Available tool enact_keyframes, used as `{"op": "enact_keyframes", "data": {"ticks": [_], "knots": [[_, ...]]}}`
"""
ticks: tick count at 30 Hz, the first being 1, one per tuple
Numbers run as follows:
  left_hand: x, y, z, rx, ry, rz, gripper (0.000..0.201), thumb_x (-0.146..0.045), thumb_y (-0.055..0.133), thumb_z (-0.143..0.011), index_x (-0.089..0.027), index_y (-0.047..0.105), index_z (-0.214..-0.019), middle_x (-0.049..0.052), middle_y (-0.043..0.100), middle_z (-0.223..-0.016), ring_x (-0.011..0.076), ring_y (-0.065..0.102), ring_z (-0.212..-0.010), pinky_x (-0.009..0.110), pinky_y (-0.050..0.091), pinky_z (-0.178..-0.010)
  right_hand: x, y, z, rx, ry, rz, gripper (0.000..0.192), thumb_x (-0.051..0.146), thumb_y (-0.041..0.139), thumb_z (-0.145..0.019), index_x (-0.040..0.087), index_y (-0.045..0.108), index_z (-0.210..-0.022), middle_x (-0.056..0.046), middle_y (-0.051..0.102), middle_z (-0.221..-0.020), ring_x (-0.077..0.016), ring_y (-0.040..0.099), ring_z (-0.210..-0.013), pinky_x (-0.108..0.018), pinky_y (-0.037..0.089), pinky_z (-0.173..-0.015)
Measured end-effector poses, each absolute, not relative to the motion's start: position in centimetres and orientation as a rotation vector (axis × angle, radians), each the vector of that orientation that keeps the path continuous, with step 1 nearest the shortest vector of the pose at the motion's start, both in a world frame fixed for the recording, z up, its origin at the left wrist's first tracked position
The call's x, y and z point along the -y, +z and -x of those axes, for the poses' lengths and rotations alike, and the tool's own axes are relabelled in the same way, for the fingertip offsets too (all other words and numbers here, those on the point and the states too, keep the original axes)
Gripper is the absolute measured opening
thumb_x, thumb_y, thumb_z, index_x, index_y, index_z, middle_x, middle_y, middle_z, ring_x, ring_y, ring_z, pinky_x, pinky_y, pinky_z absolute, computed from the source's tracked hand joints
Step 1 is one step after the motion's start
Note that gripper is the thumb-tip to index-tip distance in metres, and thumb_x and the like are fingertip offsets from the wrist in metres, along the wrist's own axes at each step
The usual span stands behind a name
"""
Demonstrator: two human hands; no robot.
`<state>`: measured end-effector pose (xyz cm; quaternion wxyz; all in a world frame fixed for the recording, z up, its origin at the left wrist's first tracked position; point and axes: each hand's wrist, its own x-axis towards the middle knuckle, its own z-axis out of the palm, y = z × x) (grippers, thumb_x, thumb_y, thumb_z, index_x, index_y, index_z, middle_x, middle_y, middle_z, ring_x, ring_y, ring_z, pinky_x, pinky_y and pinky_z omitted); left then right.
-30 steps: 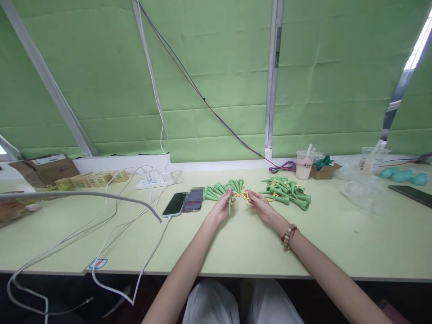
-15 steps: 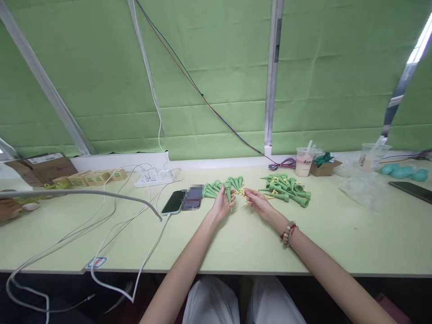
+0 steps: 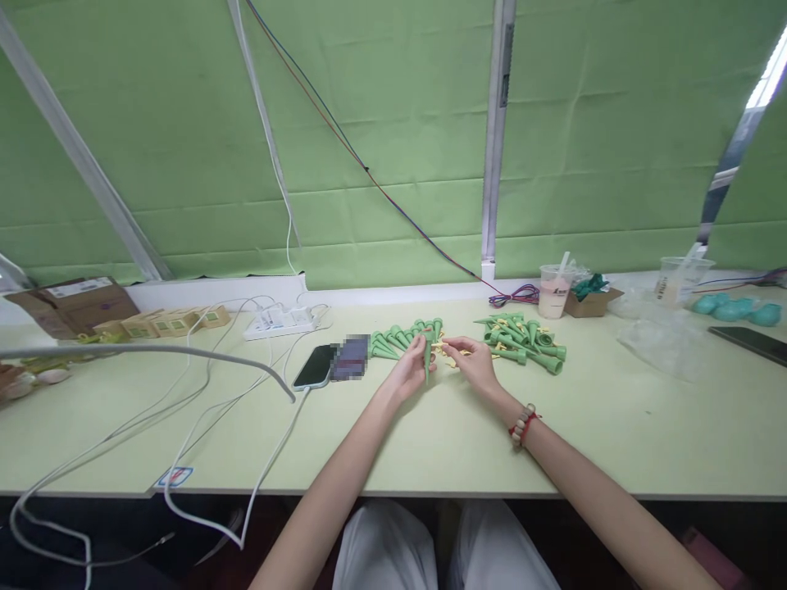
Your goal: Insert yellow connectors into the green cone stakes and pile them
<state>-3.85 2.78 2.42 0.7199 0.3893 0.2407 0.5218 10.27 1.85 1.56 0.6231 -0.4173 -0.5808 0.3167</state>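
Observation:
My left hand point(image 3: 411, 370) is closed on a green plastic spike point(image 3: 428, 360), its narrow tip pointing down. From the right, my right hand point(image 3: 472, 362) pinches a small yellow piece point(image 3: 438, 347) against the side of that spike, near its upper end. Whether the piece sits in the spike or only touches it, I cannot tell. Behind my left hand lies a row of green spikes point(image 3: 386, 342). To the right of my right hand is a loose heap of green spikes point(image 3: 529, 340) with yellow pieces among them. A few more yellow bits lie under my right fingers.
Two phones point(image 3: 316, 367) lie left of my hands, one on a white charging cable point(image 3: 276, 459). Further back are a power strip point(image 3: 279, 325) and small boxes point(image 3: 175, 322). Drink cups point(image 3: 553, 295), a small carton point(image 3: 591, 304) and a plastic bag point(image 3: 657, 344) stand at right.
My right hand has moved left and brought a yellow piece up to the green spike. My left hand has shifted slightly right with the spike, now held more upright.

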Motion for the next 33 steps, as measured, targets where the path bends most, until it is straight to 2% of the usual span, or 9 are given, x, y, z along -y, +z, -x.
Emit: {"op": "enact_keyframes", "data": {"ticks": [7, 13, 16, 19, 23, 26, 29, 33], "knots": [[-2.4, 2.5, 3.9, -0.545, 1.151, -0.893, 0.028, -0.03, 0.07, -0.071, -0.022, 0.055, -0.093, -0.003, 0.053, -0.077, 0.0078, 0.049, -0.063, 0.019, 0.033, -0.05, -2.0, 1.4, -10.3, 1.36, 0.661, 0.926, 0.021, 0.036, 0.067, -0.066, 0.016, 0.071, -0.072, -0.008, 0.072, -0.078, -0.0199, 0.064, -0.069, -0.031, 0.051, -0.062], [-2.1, 2.7, 3.7, -0.579, 1.192, -0.969, 0.033, -0.034, 0.071, -0.07, -0.024, 0.05, -0.093, -0.003, 0.052, -0.077, 0.0083, 0.048, -0.064, 0.019, 0.032, -0.054, -2.1, 1.2, -10.1, 1.323, 0.756, 0.895, 0.025, 0.04, 0.068, -0.064, 0.016, 0.07, -0.069, -0.008, 0.07, -0.074, -0.0174, 0.061, -0.061, -0.027, 0.048, -0.048], [-2.0, 2.7, 3.5, -0.622, 1.226, -1.042, 0.037, -0.038, 0.07, -0.07, -0.025, 0.049, -0.098, -0.004, 0.051, -0.077, 0.0077, 0.046, -0.063, 0.02, 0.032, -0.055, -2.1, 1.2, -9.9, 1.251, 0.889, 0.867, 0.026, 0.04, 0.072, -0.06, 0.015, 0.068, -0.067, -0.004, 0.067, -0.063, -0.0139, 0.056, -0.053, -0.025, 0.046, -0.044], [-2.0, 2.6, 3.5, -0.721, 1.251, -1.158, 0.041, -0.041, 0.068, -0.071, -0.027, 0.047, -0.104, -0.004, 0.05, -0.075, 0.0081, 0.044, -0.064, 0.02, 0.031, -0.058, -2.2, 1.2, -9.9, 1.144, 1.105, 0.857, 0.025, 0.035, 0.077, -0.054, 0.015, 0.066, -0.064, 0.0, 0.062, -0.056, -0.0103, 0.053, -0.048, -0.025, 0.048, -0.049], [-2.0, 2.5, 3.8, -0.766, 1.246, -1.313, 0.044, -0.044, 0.064, -0.073, -0.026, 0.045, -0.108, -0.005, 0.044, -0.068, 0.0096, 0.041, -0.062, 0.021, 0.03, -0.059, -2.5, 1.0, -10.5, 0.995, 1.513, 0.771, 0.016, 0.023, 0.077, -0.058, 0.015, 0.066, -0.067, 0.001, 0.063, -0.065, -0.0069, 0.055, -0.055, -0.02, 0.05, -0.059], [-2.1, 2.4, 3.9, -0.798, 1.251, -1.398, 0.044, -0.045, 0.064, -0.073, -0.025, 0.047, -0.109, -0.005, 0.042, -0.065, 0.0091, 0.039, -0.059, 0.021, 0.03, -0.057, -2.6, 0.5, -10.6, 0.976, 1.655, 0.698, 0.008, 0.02, 0.071, -0.065, 0.016, 0.066, -0.07, 0.0, 0.062, -0.069, -0.0063, 0.056, -0.058, -0.018, 0.051, -0.062], [-2.5, 1.9, 3.8, -0.824, 1.256, -1.374, 0.043, -0.044, 0.063, -0.075, -0.024, 0.048, -0.109, -0.005, 0.043, -0.064, 0.0081, 0.04, -0.057, 0.02, 0.031, -0.055, -2.8, 0.1, -10.2, 1.024, 1.567, 0.768, 0.009, 0.024, 0.069, -0.069, 0.017, 0.065, -0.072, -0.002, 0.063, -0.07, -0.0087, 0.058, -0.06, -0.021, 0.053, -0.062], [-3.4, 1.1, 3.4, -0.885, 1.261, -1.122, 0.036, -0.044, 0.062, -0.076, -0.021, 0.045, -0.099, -0.005, 0.047, -0.064, 0.0067, 0.043, -0.051, 0.018, 0.03, -0.047, -2.9, -0.1, -10.0, 1.277, 1.199, 0.985, 0.018, 0.031, 0.066, -0.073, 0.016, 0.064, -0.081, -0.004, 0.064, -0.067, -0.0137, 0.06, -0.06, -0.027, 0.052, -0.055]]}}
